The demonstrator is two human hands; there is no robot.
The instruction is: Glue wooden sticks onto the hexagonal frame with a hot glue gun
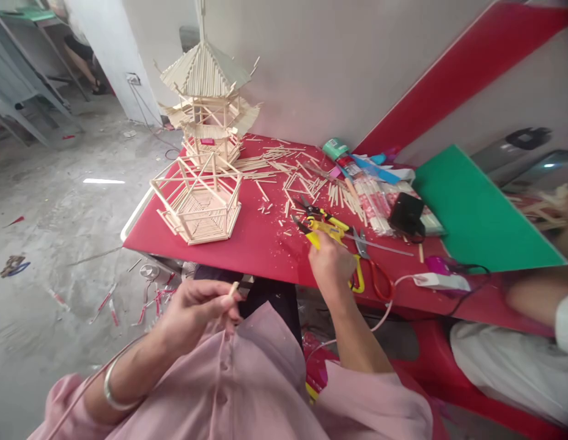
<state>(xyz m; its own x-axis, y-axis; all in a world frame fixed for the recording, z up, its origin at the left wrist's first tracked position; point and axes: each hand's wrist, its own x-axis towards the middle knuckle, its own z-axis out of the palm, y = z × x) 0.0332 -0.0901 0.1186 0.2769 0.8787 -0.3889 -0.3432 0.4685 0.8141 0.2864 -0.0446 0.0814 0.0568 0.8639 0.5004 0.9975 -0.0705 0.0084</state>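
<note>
My left hand [199,308] is held near my chest, its fingers pinched on a short wooden stick [233,289]. My right hand [330,263] reaches onto the red table [256,244] and grips yellow-handled cutters [327,227]. Red-handled scissors [373,269] lie just right of that hand. A six-sided stick frame [199,205] stands at the table's left end. Behind it rises a tall stick pagoda model [208,104].
Several loose sticks [288,174] are scattered over the table's middle. A stick bundle [370,201], a black device [406,215], a green board [476,214] and a white plug with cable [442,281] sit to the right. Another person's arm [535,293] is at the right edge.
</note>
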